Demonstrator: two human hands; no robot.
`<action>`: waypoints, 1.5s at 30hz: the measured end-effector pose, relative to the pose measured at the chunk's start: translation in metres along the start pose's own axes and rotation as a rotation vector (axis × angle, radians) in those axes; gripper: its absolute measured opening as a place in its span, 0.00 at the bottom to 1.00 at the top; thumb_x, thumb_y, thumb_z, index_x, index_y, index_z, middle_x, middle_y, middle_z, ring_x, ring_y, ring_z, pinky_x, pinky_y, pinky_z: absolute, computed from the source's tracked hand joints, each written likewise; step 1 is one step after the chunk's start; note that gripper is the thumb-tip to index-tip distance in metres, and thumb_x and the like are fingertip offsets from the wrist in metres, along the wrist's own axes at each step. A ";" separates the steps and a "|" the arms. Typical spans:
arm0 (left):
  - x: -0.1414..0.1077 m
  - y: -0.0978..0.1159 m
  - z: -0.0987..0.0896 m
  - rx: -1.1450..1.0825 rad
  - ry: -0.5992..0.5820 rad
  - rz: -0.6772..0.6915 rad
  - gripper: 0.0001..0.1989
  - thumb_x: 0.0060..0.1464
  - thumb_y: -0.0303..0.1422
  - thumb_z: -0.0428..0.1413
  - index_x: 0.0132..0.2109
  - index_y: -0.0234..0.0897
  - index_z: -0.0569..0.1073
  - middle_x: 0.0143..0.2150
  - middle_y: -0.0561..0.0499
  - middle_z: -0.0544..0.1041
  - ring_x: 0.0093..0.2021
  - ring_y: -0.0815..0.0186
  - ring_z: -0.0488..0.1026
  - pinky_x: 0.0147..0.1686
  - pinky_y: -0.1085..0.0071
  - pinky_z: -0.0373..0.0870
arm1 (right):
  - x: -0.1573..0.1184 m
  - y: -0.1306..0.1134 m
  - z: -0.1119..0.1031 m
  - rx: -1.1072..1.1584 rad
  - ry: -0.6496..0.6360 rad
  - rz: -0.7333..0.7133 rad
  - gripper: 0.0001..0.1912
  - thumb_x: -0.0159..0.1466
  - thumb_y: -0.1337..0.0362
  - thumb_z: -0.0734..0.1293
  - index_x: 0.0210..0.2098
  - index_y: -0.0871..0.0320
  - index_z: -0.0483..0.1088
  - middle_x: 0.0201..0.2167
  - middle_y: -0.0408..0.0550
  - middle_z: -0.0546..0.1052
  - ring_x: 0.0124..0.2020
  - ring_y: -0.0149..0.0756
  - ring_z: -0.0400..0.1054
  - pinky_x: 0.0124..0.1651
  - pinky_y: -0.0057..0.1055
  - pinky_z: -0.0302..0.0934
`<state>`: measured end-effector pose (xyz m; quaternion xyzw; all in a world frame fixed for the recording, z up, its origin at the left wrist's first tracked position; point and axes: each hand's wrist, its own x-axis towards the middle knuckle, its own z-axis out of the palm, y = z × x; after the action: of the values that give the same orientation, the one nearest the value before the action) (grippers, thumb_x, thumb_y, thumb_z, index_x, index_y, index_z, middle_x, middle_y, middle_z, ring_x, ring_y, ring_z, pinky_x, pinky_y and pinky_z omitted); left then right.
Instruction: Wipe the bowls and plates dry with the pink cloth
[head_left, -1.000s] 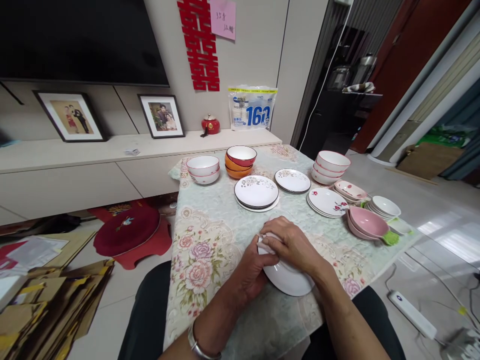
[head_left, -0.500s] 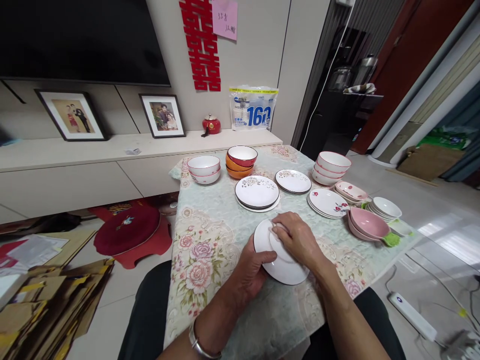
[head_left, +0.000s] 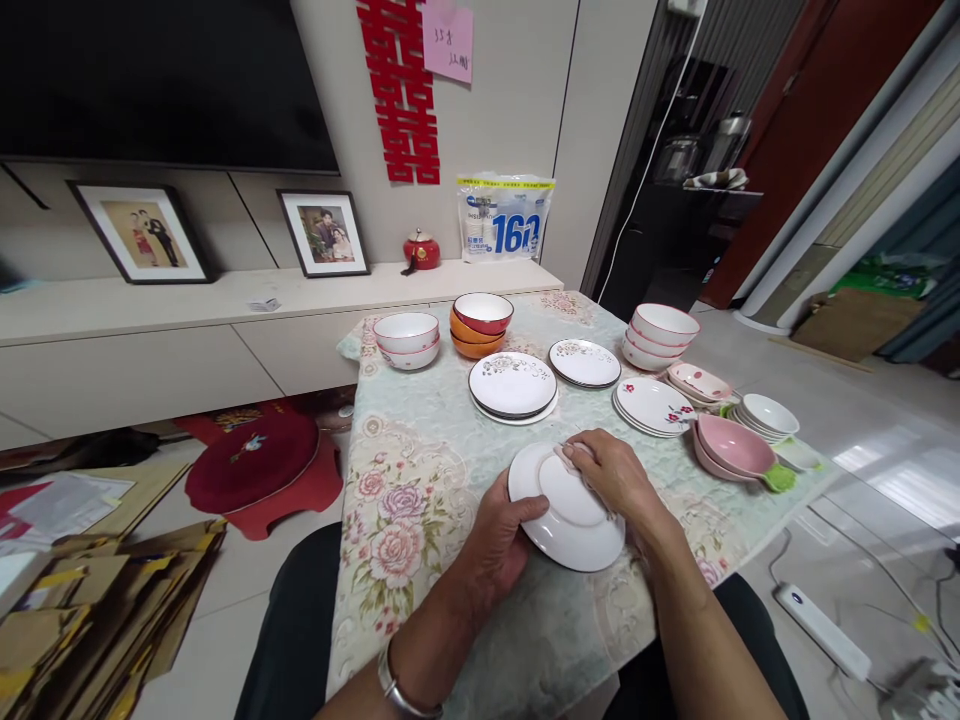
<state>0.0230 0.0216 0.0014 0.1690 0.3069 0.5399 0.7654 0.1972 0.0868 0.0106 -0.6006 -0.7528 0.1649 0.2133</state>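
A white plate (head_left: pixel 566 535) is held bottom side up, its foot ring showing, over the near part of the table. My left hand (head_left: pixel 504 530) grips its left edge, thumb on the underside and fingers beneath. On the plate's upper right rests my right hand (head_left: pixel 611 475), fingers curled and pressed together; a bit of pale material seems to show at the fingertips, too small to make out. Just beyond lie a stack of floral plates (head_left: pixel 512 384), a second dark-rimmed stack (head_left: pixel 585 362) and plates with red flowers (head_left: pixel 652 405).
White bowls (head_left: pixel 407 340) and orange and red bowls (head_left: pixel 480 325) stand at the back left. At the right are stacked bowls (head_left: pixel 660 335), pink dishes (head_left: pixel 735 447) and small white bowls (head_left: pixel 769 415). A red stool (head_left: pixel 255 460) is left of the table (head_left: pixel 405 460).
My right hand has slid right and slightly outward across the plate's underside, uncovering more of the foot ring. My left hand keeps its hold almost unmoved.
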 end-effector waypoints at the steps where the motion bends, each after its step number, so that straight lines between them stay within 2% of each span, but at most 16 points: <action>1: 0.000 -0.001 0.000 -0.006 -0.008 0.012 0.36 0.34 0.23 0.67 0.55 0.34 0.73 0.47 0.42 0.80 0.48 0.52 0.74 0.48 0.61 0.67 | 0.001 0.002 0.001 -0.017 0.011 0.010 0.13 0.68 0.60 0.60 0.41 0.57 0.76 0.39 0.51 0.78 0.42 0.41 0.70 0.45 0.35 0.59; 4: 0.000 -0.002 0.000 -0.024 -0.040 0.004 0.39 0.33 0.22 0.67 0.57 0.36 0.71 0.49 0.42 0.80 0.49 0.51 0.74 0.49 0.60 0.67 | 0.001 -0.003 0.005 -0.051 0.073 -0.003 0.12 0.68 0.63 0.61 0.42 0.58 0.75 0.40 0.52 0.77 0.44 0.42 0.69 0.47 0.36 0.59; 7: -0.002 -0.002 0.001 -0.024 -0.041 -0.032 0.38 0.33 0.20 0.65 0.56 0.37 0.72 0.47 0.44 0.80 0.48 0.53 0.74 0.47 0.61 0.67 | -0.004 -0.021 0.008 0.000 0.107 -0.142 0.10 0.67 0.65 0.62 0.43 0.58 0.74 0.42 0.52 0.77 0.46 0.43 0.67 0.51 0.38 0.59; 11: -0.003 -0.002 0.003 0.029 -0.048 -0.041 0.28 0.32 0.17 0.63 0.45 0.36 0.75 0.37 0.50 0.79 0.38 0.61 0.74 0.41 0.66 0.66 | -0.013 -0.051 0.007 0.109 -0.001 -0.437 0.09 0.68 0.67 0.62 0.44 0.54 0.73 0.44 0.48 0.77 0.48 0.40 0.66 0.53 0.37 0.59; 14: -0.002 -0.002 0.003 0.051 -0.081 -0.032 0.22 0.31 0.16 0.61 0.39 0.36 0.75 0.33 0.52 0.77 0.36 0.64 0.72 0.39 0.69 0.65 | -0.015 -0.057 0.005 0.133 -0.071 -0.523 0.09 0.69 0.66 0.62 0.44 0.52 0.74 0.45 0.46 0.77 0.48 0.39 0.67 0.54 0.37 0.59; 16: -0.002 -0.001 0.003 0.041 -0.100 -0.054 0.24 0.32 0.17 0.61 0.41 0.36 0.76 0.36 0.51 0.78 0.38 0.62 0.73 0.40 0.68 0.65 | -0.012 -0.050 0.005 0.140 -0.034 -0.470 0.08 0.68 0.66 0.63 0.44 0.53 0.74 0.46 0.47 0.77 0.49 0.40 0.66 0.54 0.38 0.58; 20: -0.002 0.001 0.002 -0.012 -0.144 -0.083 0.32 0.32 0.18 0.63 0.50 0.37 0.75 0.46 0.46 0.79 0.47 0.55 0.74 0.46 0.63 0.66 | -0.002 -0.021 0.006 0.101 0.069 -0.200 0.09 0.68 0.64 0.62 0.43 0.56 0.74 0.43 0.50 0.77 0.48 0.42 0.67 0.52 0.39 0.59; 23: -0.002 0.002 0.001 -0.018 -0.142 -0.083 0.34 0.31 0.18 0.63 0.51 0.37 0.75 0.47 0.45 0.79 0.49 0.52 0.73 0.48 0.62 0.66 | -0.001 -0.013 0.008 0.047 0.105 -0.061 0.11 0.69 0.63 0.61 0.42 0.58 0.74 0.42 0.52 0.77 0.45 0.44 0.68 0.50 0.40 0.60; 26: -0.002 0.002 0.002 0.000 -0.104 -0.078 0.31 0.31 0.17 0.62 0.48 0.37 0.76 0.43 0.46 0.80 0.45 0.55 0.74 0.45 0.63 0.66 | -0.006 -0.026 0.009 0.040 0.093 -0.160 0.10 0.68 0.65 0.62 0.43 0.58 0.74 0.43 0.52 0.77 0.47 0.43 0.67 0.51 0.39 0.59; 30: -0.001 0.001 0.003 0.051 -0.075 -0.022 0.23 0.31 0.16 0.60 0.39 0.36 0.77 0.36 0.50 0.78 0.38 0.61 0.73 0.41 0.67 0.65 | -0.015 -0.053 0.009 0.124 -0.076 -0.472 0.09 0.69 0.66 0.63 0.44 0.54 0.74 0.44 0.46 0.77 0.48 0.39 0.66 0.53 0.35 0.58; 32: -0.001 0.001 0.002 0.060 -0.081 -0.007 0.22 0.31 0.16 0.59 0.38 0.37 0.76 0.35 0.51 0.78 0.38 0.62 0.73 0.40 0.67 0.65 | -0.015 -0.056 0.007 0.154 -0.128 -0.527 0.09 0.69 0.66 0.62 0.44 0.52 0.74 0.44 0.44 0.78 0.48 0.37 0.67 0.54 0.34 0.58; 34: 0.000 0.001 0.001 0.051 -0.073 -0.031 0.23 0.32 0.17 0.60 0.40 0.37 0.76 0.36 0.50 0.78 0.38 0.61 0.73 0.40 0.67 0.65 | -0.013 -0.050 0.007 0.148 -0.109 -0.460 0.10 0.69 0.66 0.62 0.44 0.53 0.74 0.44 0.45 0.78 0.48 0.38 0.67 0.54 0.34 0.58; 38: 0.001 0.001 -0.003 0.017 -0.016 -0.061 0.30 0.31 0.18 0.61 0.48 0.34 0.75 0.40 0.46 0.80 0.42 0.57 0.74 0.41 0.65 0.66 | -0.005 -0.022 0.004 0.032 -0.016 -0.126 0.11 0.69 0.64 0.61 0.42 0.57 0.75 0.42 0.50 0.78 0.45 0.41 0.68 0.50 0.36 0.59; 40: 0.002 0.001 -0.003 -0.003 0.013 -0.035 0.33 0.32 0.19 0.61 0.51 0.34 0.73 0.43 0.45 0.80 0.44 0.55 0.74 0.43 0.64 0.67 | -0.002 -0.010 0.003 -0.035 -0.010 -0.020 0.13 0.69 0.63 0.60 0.41 0.58 0.76 0.40 0.52 0.78 0.43 0.42 0.69 0.47 0.36 0.59; 43: 0.002 0.001 -0.003 -0.036 0.007 -0.015 0.37 0.31 0.18 0.61 0.54 0.36 0.71 0.46 0.44 0.80 0.47 0.54 0.74 0.45 0.62 0.67 | 0.000 -0.004 0.005 -0.106 0.032 0.019 0.14 0.69 0.62 0.59 0.41 0.60 0.75 0.39 0.53 0.77 0.43 0.43 0.69 0.46 0.36 0.59; 45: 0.001 0.001 -0.002 -0.036 0.001 -0.033 0.38 0.30 0.17 0.60 0.55 0.37 0.70 0.46 0.45 0.79 0.46 0.54 0.74 0.44 0.63 0.68 | -0.001 -0.009 0.008 -0.095 0.076 -0.025 0.12 0.69 0.64 0.60 0.42 0.60 0.75 0.41 0.53 0.77 0.45 0.43 0.68 0.48 0.36 0.59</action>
<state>0.0213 0.0226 0.0006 0.1497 0.3000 0.5328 0.7770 0.1853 0.0839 0.0081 -0.6063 -0.7586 0.1033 0.2152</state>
